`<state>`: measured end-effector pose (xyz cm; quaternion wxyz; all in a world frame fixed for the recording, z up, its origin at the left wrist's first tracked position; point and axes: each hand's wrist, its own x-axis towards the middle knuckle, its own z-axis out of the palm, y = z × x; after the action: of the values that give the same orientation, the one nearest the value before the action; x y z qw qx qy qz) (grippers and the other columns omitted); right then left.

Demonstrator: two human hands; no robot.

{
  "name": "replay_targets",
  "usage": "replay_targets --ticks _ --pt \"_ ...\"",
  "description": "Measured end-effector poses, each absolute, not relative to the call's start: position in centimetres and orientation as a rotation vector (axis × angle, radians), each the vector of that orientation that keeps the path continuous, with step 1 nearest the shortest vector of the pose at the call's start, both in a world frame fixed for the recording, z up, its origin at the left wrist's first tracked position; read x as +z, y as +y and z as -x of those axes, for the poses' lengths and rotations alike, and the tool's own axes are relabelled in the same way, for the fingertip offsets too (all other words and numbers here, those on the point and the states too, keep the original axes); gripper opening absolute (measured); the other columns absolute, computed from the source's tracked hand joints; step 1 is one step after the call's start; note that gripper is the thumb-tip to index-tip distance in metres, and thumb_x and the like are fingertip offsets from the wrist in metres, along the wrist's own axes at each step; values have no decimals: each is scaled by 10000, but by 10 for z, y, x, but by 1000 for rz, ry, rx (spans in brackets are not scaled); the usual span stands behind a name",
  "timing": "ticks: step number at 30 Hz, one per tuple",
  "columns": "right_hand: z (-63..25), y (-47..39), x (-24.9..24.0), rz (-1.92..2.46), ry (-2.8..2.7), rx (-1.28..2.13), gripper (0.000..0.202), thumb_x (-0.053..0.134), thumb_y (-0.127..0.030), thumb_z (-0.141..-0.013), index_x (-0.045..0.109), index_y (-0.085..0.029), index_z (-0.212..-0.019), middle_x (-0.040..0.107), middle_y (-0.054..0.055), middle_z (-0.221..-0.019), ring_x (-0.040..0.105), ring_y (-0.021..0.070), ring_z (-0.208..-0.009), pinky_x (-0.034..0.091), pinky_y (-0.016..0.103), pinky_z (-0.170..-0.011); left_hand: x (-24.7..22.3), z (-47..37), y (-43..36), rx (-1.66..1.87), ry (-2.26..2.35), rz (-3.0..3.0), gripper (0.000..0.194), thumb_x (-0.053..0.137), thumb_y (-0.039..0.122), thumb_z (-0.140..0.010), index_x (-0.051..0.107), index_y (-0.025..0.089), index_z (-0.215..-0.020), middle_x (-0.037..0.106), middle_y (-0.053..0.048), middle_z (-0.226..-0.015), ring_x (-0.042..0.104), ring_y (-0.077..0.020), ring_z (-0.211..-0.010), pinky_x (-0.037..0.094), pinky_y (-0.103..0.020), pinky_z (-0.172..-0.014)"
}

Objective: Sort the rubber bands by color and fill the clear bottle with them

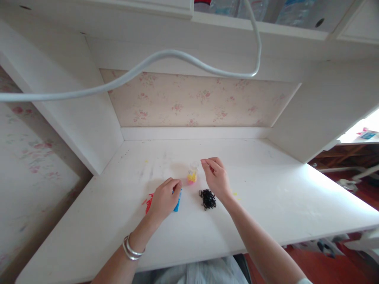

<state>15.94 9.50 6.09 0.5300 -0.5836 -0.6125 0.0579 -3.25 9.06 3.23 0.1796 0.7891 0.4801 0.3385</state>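
Observation:
A small clear container (192, 176) with yellow and pink pieces in it stands on the white desk between my hands. My right hand (216, 176) is raised just right of it, thumb and fingertips pinched together; anything between them is too small to make out. Below that hand lies a pile of small black rubber bands (208, 199). My left hand (166, 198) hovers with curled fingers over a blue pile (177, 203), partly hiding it. What its fingers hold, if anything, is hidden. Red strand-like pieces (149, 204) show left of the same hand.
The white desk (281, 197) has side panels and a floral back wall (192, 98). A thick white cable (177, 54) crosses in front, high in view. Plastic bottles (254, 8) sit on the shelf above. Tiny yellow bits (236, 195) lie right of my right wrist.

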Motion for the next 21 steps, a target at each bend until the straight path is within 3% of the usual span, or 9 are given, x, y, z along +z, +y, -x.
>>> replay_targets --ticks 5,12,21 --pt "-201 78 51 1497 -1350 112 367 443 -465 -905 685 -197 -841 610 39 -871 528 125 -688 421 259 -646 33 27 89 935 1336 -2278 330 349 335 -947 631 206 -834 582 -3 -735 553 -132 -696 412 -255 -652" --pt "-273 29 -2 1765 -1194 165 424 447 -534 -863 684 -184 -895 637 68 -927 558 150 -704 443 281 -654 39 1 77 791 1152 -2410 291 367 302 -946 635 220 -865 635 -23 -883 592 -134 -817 441 -243 -731" --pt "-298 -6 -33 2027 -1355 115 370 453 -409 -818 677 -239 -1057 599 40 -1009 536 138 -659 446 304 -681 30 -61 59 490 944 -2718 195 455 283 -914 641 236 -880 606 -22 -913 586 -150 -853 464 -255 -732"
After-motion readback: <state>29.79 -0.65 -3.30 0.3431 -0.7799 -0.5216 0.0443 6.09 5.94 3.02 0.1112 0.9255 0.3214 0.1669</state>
